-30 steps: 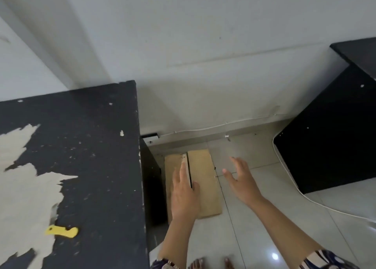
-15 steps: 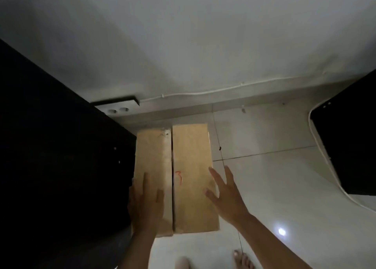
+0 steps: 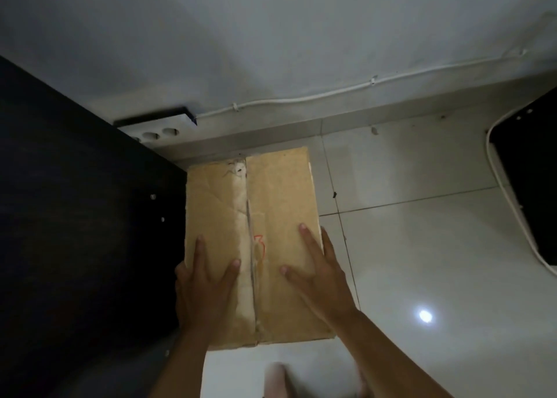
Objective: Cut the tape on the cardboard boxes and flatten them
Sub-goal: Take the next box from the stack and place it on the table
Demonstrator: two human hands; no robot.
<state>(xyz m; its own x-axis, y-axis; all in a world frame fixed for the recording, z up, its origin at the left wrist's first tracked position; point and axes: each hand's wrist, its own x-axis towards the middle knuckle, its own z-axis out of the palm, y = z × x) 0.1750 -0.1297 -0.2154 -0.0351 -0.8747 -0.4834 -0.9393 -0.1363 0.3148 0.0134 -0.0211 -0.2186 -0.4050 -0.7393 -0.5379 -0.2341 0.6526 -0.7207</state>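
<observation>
— Where is the flat brown cardboard box (image 3: 271,216) lying?

— It is lying on the pale glossy tiled floor (image 3: 422,262), its far end reaching the grey skirting at the foot of the wall and its left edge sitting just beside the dark cabinet side (image 3: 75,216). A strip of clear tape (image 3: 251,262) is running down the seam in the middle of the box, with a red mark just right of it.

— What are the hands doing?

— The left hand (image 3: 205,283) is resting flat on the left half of the box, fingers straight and spread, thumb pointing toward the seam. The right hand (image 3: 316,274) is lying on the right half, fingers straight too, with the outer ones reaching over the box's right edge. Neither hand is curling round anything; both palms are lying open against the cardboard.

— Anything else near the box?

— A white socket strip (image 3: 156,131) is sitting beyond the box's far left corner, and a thin white cable (image 3: 301,97) is running along the wall behind the box. Toes are possibly showing below the box's near end, but that part is blurred.
</observation>
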